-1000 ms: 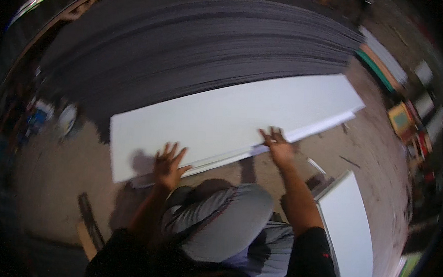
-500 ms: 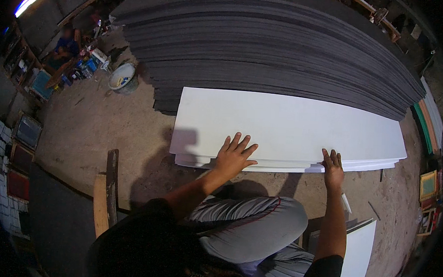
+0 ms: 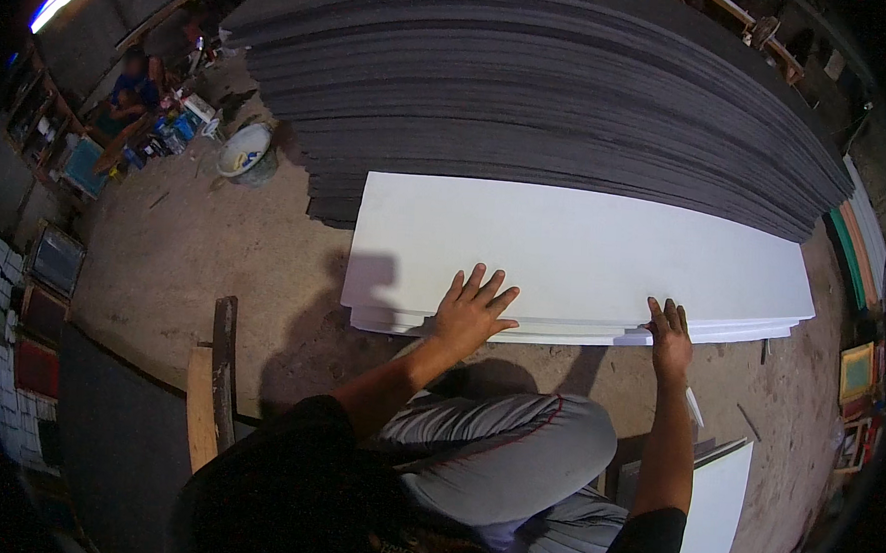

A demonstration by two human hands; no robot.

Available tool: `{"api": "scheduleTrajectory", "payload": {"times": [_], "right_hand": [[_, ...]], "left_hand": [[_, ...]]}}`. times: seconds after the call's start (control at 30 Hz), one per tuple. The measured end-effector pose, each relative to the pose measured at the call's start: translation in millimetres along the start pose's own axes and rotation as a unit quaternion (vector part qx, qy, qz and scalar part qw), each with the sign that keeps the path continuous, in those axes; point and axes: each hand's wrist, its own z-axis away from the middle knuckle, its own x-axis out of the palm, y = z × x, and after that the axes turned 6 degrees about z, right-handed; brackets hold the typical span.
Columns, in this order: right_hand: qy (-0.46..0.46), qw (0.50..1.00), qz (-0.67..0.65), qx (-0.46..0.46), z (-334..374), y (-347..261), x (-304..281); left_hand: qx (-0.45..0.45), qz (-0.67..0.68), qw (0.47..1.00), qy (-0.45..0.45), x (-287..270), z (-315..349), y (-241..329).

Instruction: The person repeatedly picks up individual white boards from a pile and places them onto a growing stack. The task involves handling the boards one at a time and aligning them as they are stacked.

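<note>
Left hand (image 3: 471, 313) now spread flat on white boards (image 3: 574, 258); right hand (image 3: 669, 328) pressing near edge, apart; stack squared since earlier (against grey sheet pile (image 3: 533, 91)).

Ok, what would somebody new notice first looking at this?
First the stack of white boards across the middle, with the left hand spread flat on top and the right hand at its near edge. Behind it rises a tall pile of dark grey sheets. A white bucket sits on the dirt floor, upper left.

hands: left hand (image 3: 471, 313), right hand (image 3: 668, 333) flat on white boards (image 3: 574, 253) (stacked) | dark sheet pile (image 3: 532, 101) behind
</note>
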Motion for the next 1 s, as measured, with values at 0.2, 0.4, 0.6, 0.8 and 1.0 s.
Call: {"api": "scheduleTrajectory", "payload": {"times": [0.2,0.4,0.6,0.8,1.0], "right_hand": [[0.045,0.999,0.012,-0.009,7.0,11.1,17.2],[0.049,0.999,0.018,-0.006,14.4,18.3,21.4],[0.017,1.0,0.005,0.007,10.0,6.3,8.4],[-0.001,0.999,-0.027,0.028,12.4,2.9,4.1],[-0.015,0.999,-0.01,0.04,11.4,2.3,8.2]], "left_hand": [[0.002,0.011,1.0,0.002,-0.1,-0.1,0.9],[0.004,0.024,1.0,0.006,4.0,-2.3,6.9],[-0.015,0.031,0.999,-0.004,6.4,-0.9,9.6],[-0.012,0.025,1.0,-0.005,6.1,-2.3,7.0],[-0.003,0.024,0.999,-0.027,-7.3,-7.3,5.9]]}}
